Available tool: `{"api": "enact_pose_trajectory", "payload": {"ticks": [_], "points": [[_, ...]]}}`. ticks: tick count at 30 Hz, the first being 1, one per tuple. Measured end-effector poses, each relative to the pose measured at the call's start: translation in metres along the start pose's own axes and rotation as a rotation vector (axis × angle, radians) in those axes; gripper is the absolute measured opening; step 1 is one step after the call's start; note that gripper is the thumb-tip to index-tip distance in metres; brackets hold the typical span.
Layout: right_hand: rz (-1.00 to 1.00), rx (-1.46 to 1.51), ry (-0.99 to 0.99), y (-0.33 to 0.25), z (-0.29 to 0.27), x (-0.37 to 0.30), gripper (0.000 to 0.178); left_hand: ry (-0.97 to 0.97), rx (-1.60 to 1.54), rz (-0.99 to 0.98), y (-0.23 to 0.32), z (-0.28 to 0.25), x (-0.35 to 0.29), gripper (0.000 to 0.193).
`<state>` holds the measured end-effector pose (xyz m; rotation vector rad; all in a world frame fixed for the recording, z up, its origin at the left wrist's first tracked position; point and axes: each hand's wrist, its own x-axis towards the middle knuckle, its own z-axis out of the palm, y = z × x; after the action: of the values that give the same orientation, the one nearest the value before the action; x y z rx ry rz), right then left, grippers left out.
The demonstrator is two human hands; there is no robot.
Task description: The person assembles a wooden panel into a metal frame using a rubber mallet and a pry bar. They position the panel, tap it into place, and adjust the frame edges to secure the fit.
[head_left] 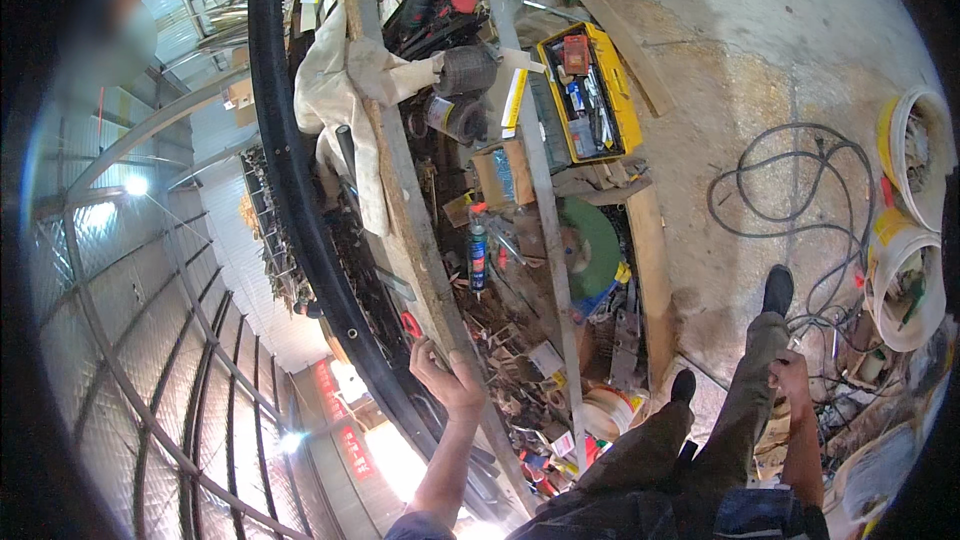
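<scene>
Nearest is the left forearm (448, 475); the left hand (450, 380) shows bent, parted fingers at a worn beam (418, 230), a red handle (411, 324) just past their tips, a blue can (478, 255) farther right. The right hand (790, 373) curls by the trouser leg (742, 390); whether gripping, I cannot tell.

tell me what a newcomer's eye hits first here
Probably the open rectangular yellow toolbox in the upper middle. Next, perhaps, the loosely looped black cable on the grey concrete floor at right, beside two round white-and-yellow buckets at the edge. The left of the person's bare hands, by the long grey beam left of centre, might also stand out.
</scene>
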<state>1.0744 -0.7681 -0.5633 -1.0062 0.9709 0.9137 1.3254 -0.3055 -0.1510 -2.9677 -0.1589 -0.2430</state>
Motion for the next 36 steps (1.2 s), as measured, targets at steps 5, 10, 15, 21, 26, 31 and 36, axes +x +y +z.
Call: {"api": "enact_pose_trajectory", "payload": {"ticks": [5,10,15,21,26,31,36], "points": [[0.064,-0.026,0.023,0.012,0.003,0.006,0.017,0.006,0.026,0.032,0.005,-0.001,0.002,0.046],[0.037,-0.108,-0.032,-0.012,0.002,0.002,0.006,-0.01,0.014,-0.008,0.009,0.0,0.005,0.045],[0.026,-0.096,0.001,-0.011,-0.001,0.005,0.014,-0.006,0.001,-0.013,0.012,-0.001,0.004,0.046],[-0.004,-0.136,-0.092,0.001,-0.018,0.023,0.013,0.001,-0.009,-0.016,0.015,-0.001,0.008,0.046],[0.04,-0.197,-0.086,0.004,-0.018,0.026,0.015,-0.006,0.0,0.012,0.013,-0.001,0.009,0.044],[0.135,-0.292,-0.138,0.014,-0.031,0.05,0.013,0.003,-0.024,0.009,0.01,0.0,0.007,0.043],[-0.219,-0.711,-0.152,0.084,-0.091,0.115,0.016,-0.005,-0.037,0.002,0.006,-0.003,0.007,0.049]]}}
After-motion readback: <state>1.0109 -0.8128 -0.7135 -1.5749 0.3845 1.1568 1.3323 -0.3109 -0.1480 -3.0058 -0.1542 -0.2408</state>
